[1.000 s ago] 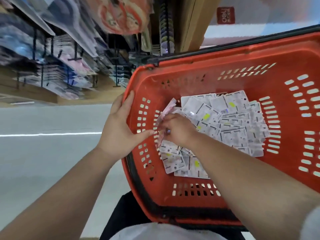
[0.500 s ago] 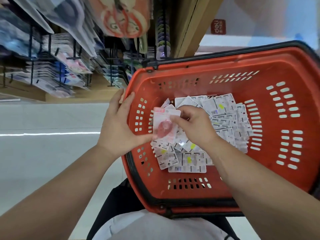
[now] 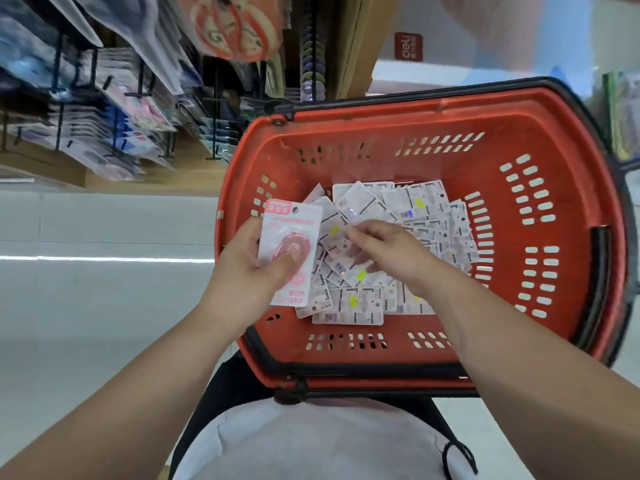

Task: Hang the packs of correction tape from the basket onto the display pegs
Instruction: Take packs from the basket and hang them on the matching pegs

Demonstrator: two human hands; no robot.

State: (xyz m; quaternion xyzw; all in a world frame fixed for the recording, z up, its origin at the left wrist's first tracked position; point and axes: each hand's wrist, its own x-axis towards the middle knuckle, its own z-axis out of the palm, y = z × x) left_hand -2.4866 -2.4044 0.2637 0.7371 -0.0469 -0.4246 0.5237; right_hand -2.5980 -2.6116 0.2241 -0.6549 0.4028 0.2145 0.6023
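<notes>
We held one pink pack of correction tape face-up at the nine o'clock edge of the red basket. Our left hand gripped it, thumb pressed across the blister. Our right hand hovered over the pile of packs on the basket's bottom, its fingers loosely curled. Whether they pinched a card we could not tell, as the frame was blurred there.

We judged the task barely begun: many packs lay face-down in a loose heap, and we could see none of them on a peg. The display pegs stood at ten o'clock of the view, well apart from the basket and crowded with other hanging goods. The basket rested against our lap at six o'clock, and a pale floor stretched away at nine o'clock. The crowded pegs and the reach across to them looked the likeliest hindrances.
</notes>
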